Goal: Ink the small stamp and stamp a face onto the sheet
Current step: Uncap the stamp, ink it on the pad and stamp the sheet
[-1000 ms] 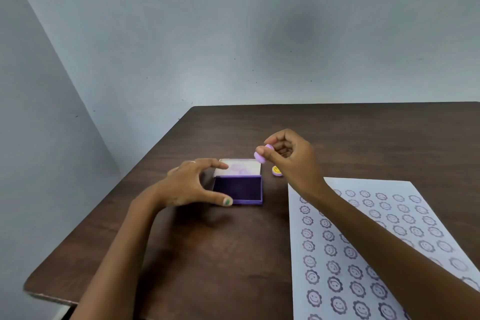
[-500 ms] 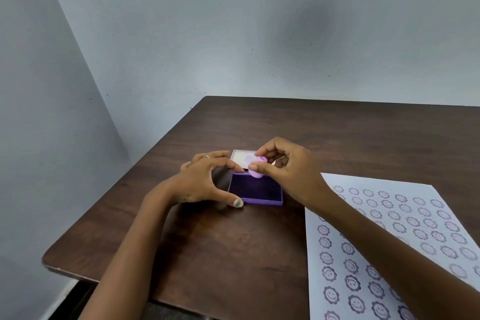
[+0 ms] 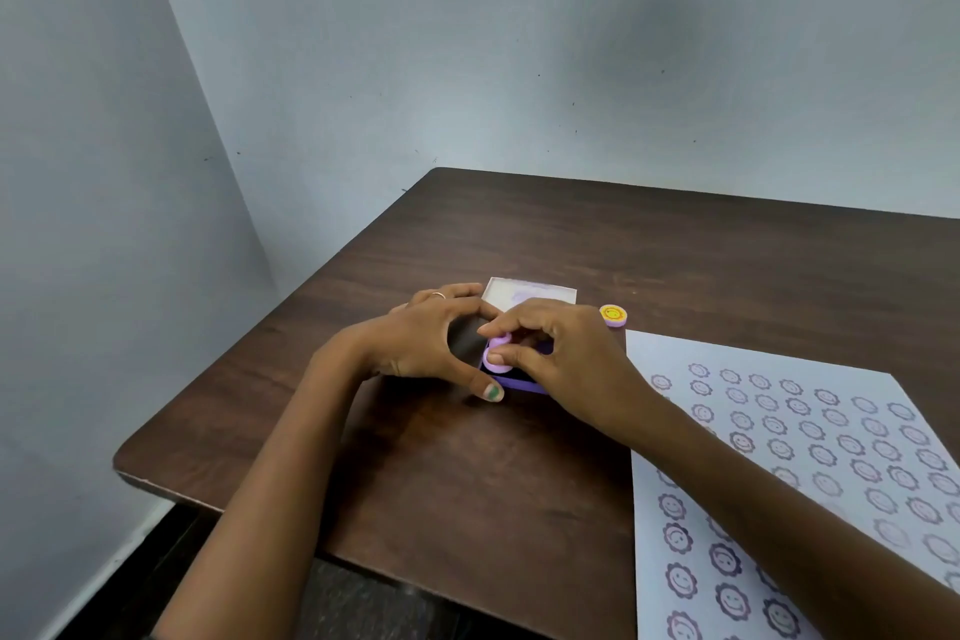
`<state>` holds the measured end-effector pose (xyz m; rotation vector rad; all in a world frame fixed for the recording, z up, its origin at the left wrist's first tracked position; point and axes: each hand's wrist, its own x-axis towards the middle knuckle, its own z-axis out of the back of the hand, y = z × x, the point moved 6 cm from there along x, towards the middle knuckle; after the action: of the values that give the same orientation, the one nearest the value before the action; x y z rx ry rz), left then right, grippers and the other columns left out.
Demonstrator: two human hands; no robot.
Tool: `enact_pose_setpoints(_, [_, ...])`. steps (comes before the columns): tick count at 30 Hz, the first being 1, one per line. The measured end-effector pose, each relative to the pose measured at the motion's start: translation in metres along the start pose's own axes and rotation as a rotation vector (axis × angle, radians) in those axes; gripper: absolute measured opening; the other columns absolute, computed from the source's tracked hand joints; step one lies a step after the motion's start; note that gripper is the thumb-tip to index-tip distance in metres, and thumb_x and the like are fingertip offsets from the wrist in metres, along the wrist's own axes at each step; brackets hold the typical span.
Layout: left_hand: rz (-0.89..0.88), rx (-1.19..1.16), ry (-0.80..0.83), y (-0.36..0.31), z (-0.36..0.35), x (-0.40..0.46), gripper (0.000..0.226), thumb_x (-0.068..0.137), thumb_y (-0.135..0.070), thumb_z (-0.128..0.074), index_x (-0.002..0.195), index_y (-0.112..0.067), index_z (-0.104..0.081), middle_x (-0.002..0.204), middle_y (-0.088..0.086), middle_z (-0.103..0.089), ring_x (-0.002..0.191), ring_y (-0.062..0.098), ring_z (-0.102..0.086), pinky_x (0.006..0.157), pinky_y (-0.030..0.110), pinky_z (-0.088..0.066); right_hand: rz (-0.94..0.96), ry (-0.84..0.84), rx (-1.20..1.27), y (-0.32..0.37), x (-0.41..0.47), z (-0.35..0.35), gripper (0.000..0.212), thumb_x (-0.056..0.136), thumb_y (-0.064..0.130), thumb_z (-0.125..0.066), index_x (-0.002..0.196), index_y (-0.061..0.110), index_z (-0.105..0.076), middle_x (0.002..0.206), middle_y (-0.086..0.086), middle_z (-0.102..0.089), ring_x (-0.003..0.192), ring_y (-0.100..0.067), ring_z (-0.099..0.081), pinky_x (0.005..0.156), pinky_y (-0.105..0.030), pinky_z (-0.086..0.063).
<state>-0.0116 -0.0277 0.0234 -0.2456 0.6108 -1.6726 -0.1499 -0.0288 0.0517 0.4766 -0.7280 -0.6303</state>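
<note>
Right hand (image 3: 566,359) pinching small lilac stamp (image 3: 497,358), pressed onto purple ink pad (image 3: 519,382) at frame centre; left hand (image 3: 431,346) spread, bracing pad edge; sheet (image 3: 810,473) of faces lower right, yellow stamp (image 3: 613,314) beside it on table (image 3: 467,483)

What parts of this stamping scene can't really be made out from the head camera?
- Small stamp: its face is hidden against the ink pad, so contact cannot be confirmed.
- Ink pad: mostly covered by the right hand and left hand.
- Sheet: cut off by the right and bottom edges, partly under the right forearm.
- Yellow piece: too small to identify.
</note>
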Motion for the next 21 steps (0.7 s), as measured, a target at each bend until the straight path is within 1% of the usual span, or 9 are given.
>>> enact_pose_setpoints(3, [-0.005,-0.002,-0.004,0.0007,-0.0003,-0.0002,0.065,0.058,-0.054,-0.080,0.112,-0.060,-0.046,0.155,-0.018,-0.016,0.143,0.016,-0.009,0.115,0.046,-0.017,0.004,0.007,-0.037,0.0036,-0.0001,-0.0011,0.020,0.079,0.013,-0.068,0.098,0.012,-0.071,0.100,-0.008,-0.073,0.087,-0.014,-0.063,0.080,-0.021,-0.048])
enact_pose_setpoints(6, [-0.006,-0.001,-0.010,0.0006,0.0002,-0.0004,0.064,0.059,-0.053,-0.080,0.114,-0.058,-0.047,0.155,-0.018,-0.016,0.143,0.015,-0.009,0.116,0.047,-0.017,-0.014,0.014,-0.073,0.0046,0.0006,-0.0026,0.022,0.079,0.015,-0.069,0.100,0.010,-0.071,0.102,-0.010,-0.072,0.089,-0.018,-0.064,0.081,-0.023,-0.048])
enact_pose_setpoints(8, [0.001,-0.002,-0.010,0.0011,0.0001,-0.0003,0.065,0.060,-0.052,-0.080,0.116,-0.056,-0.047,0.155,-0.018,-0.016,0.143,0.015,-0.008,0.116,0.047,-0.017,-0.029,0.014,-0.091,0.0044,0.0012,-0.0024,0.023,0.079,0.015,-0.069,0.101,0.010,-0.071,0.103,-0.010,-0.072,0.088,-0.016,-0.063,0.079,-0.020,-0.046])
enact_pose_setpoints(11, [0.006,-0.005,-0.011,0.0014,-0.0005,-0.0003,0.067,0.061,-0.051,-0.081,0.119,-0.053,-0.047,0.156,-0.017,-0.016,0.144,0.015,-0.008,0.117,0.047,-0.017,-0.045,0.020,-0.094,0.0045,0.0011,-0.0022,0.023,0.078,0.015,-0.070,0.101,0.012,-0.071,0.103,-0.008,-0.073,0.086,-0.013,-0.063,0.077,-0.019,-0.046])
enact_pose_setpoints(12, [0.005,-0.006,-0.009,0.0014,-0.0007,-0.0001,0.067,0.062,-0.051,-0.080,0.120,-0.052,-0.047,0.156,-0.017,-0.016,0.143,0.015,-0.008,0.116,0.047,-0.017,-0.053,0.023,-0.093,0.0046,0.0011,-0.0022,0.023,0.077,0.014,-0.070,0.100,0.013,-0.071,0.103,-0.007,-0.073,0.086,-0.012,-0.063,0.076,-0.016,-0.047])
enact_pose_setpoints(15, [-0.001,0.003,-0.007,0.0021,-0.0011,0.0007,0.065,0.062,-0.051,-0.080,0.117,-0.054,-0.047,0.155,-0.017,-0.017,0.143,0.015,-0.009,0.116,0.047,-0.017,-0.065,0.030,-0.074,0.0051,0.0015,-0.0023,0.022,0.077,0.012,-0.070,0.099,0.014,-0.072,0.101,-0.005,-0.074,0.081,-0.005,-0.060,0.068,-0.002,-0.042])
enact_pose_setpoints(16, [0.001,0.004,-0.008,0.0029,-0.0009,0.0010,0.064,0.061,-0.052,-0.080,0.117,-0.054,-0.048,0.155,-0.017,-0.017,0.143,0.015,-0.009,0.116,0.047,-0.018,-0.071,0.030,-0.070,0.0048,0.0020,-0.0020,0.022,0.077,0.012,-0.070,0.098,0.014,-0.072,0.100,-0.005,-0.074,0.079,-0.003,-0.058,0.067,-0.001,-0.041])
enact_pose_setpoints(21, [0.005,-0.001,-0.011,0.0058,-0.0007,0.0020,0.070,0.057,-0.056,-0.080,0.120,-0.052,-0.048,0.155,-0.018,-0.017,0.143,0.015,-0.008,0.116,0.049,-0.018,-0.116,0.039,-0.069,0.0023,0.0046,-0.0006,0.026,0.072,0.015,-0.075,0.098,0.012,-0.072,0.097,-0.008,-0.074,0.072,-0.004,-0.055,0.067,-0.006,-0.039])
